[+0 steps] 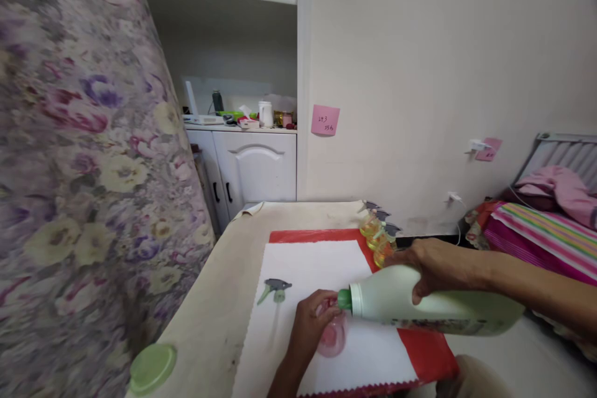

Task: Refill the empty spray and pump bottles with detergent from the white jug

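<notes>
My left hand (311,317) is closed around the neck of a small clear pink bottle (332,339), which stands on a white sheet. Tipped on its side, a large pale green jug (387,295) is gripped from above by my right hand (431,267). The jug's green spout (344,300) is at the pink bottle's mouth; my left fingers partly hide where they meet. To the left of that hand lies a trigger spray head (276,289), grey and green, with its tube on the sheet.
A round green cap (153,368) lies at the table's near left. Several spray bottles (373,233) with yellow liquid line the far right edge. Under the white sheet (308,261) is a red one (424,351). A floral curtain (93,174) hangs along the left.
</notes>
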`<action>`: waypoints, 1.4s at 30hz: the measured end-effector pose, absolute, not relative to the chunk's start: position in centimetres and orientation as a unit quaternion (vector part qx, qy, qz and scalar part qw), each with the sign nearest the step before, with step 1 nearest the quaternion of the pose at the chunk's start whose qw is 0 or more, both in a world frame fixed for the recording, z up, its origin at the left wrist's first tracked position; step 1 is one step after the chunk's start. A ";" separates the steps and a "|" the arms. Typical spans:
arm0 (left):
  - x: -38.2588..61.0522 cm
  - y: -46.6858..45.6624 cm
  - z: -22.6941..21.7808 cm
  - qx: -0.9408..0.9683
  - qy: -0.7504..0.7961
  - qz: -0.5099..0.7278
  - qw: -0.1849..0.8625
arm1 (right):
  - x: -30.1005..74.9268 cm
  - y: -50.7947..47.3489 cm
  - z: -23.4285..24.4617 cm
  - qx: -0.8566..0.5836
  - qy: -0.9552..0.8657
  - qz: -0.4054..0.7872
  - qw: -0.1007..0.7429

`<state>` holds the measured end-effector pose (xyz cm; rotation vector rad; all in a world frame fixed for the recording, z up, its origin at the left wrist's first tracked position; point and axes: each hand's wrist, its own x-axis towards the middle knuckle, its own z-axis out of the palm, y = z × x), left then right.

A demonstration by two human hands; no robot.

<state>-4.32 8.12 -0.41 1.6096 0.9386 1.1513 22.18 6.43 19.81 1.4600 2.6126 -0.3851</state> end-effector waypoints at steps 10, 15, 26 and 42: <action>-4.3 8.1 -0.3 0.651 0.383 0.470 0.457 | 22.3 6.5 19.7 0.478 0.868 -0.126 0.057; -4.4 8.0 -0.2 0.652 0.387 0.464 0.457 | 22.2 6.4 19.8 0.479 0.866 -0.127 0.061; -4.3 8.1 -0.5 0.649 0.384 0.468 0.461 | 22.0 6.3 20.1 0.482 0.862 -0.148 0.056; -4.2 8.0 0.4 0.659 0.399 0.462 0.440 | 21.3 5.9 20.9 0.471 0.867 -0.150 0.062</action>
